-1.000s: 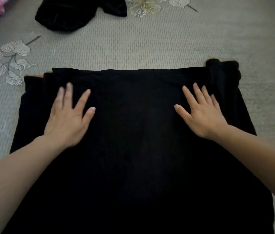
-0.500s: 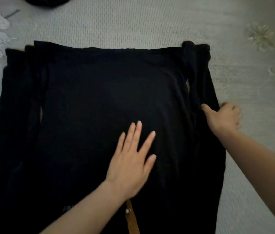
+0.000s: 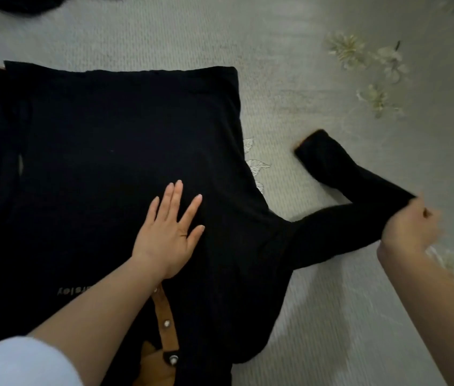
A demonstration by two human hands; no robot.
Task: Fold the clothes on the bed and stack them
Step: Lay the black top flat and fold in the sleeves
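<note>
A black long-sleeved garment (image 3: 108,162) lies spread flat on the bed, filling the left and middle of the head view. My left hand (image 3: 171,232) presses flat on its middle, fingers straight. The garment's right sleeve (image 3: 340,196) is drawn out sideways onto the bedspread, bent near the cuff. My right hand (image 3: 410,227) pinches that sleeve at the bend and holds it slightly off the bed. A tan strap with metal studs (image 3: 166,327) lies on the garment near its bottom edge, below my left wrist. Small pale lettering shows at the lower left of the fabric.
The bed has a grey-beige textured bedspread (image 3: 304,65) with pale flower prints at the right (image 3: 370,68). Another dark garment (image 3: 25,4) lies at the top left edge, mostly out of view.
My right hand has pulled the right sleeve out from beside the body and away to the right. My left hand stays flat on the garment's middle. The view has shifted right.
</note>
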